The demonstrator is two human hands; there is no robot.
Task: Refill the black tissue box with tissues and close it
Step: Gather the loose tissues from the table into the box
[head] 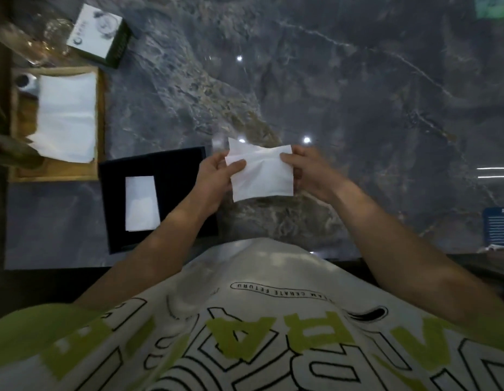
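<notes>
Hanging tissue (262, 179) is pinched between left and right fingers (237, 165).

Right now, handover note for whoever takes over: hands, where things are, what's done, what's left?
Hands: the left hand and right hand each pinch a side of one folded tissue, held above the marble table.
Things: the black tissue box lies left of the hands, with a white tissue showing inside. A stack of tissues sits in the wooden tray, further left.
Done: at least one tissue is in the box.
Left: put the held tissue in, add more if needed, and close the box.
</notes>
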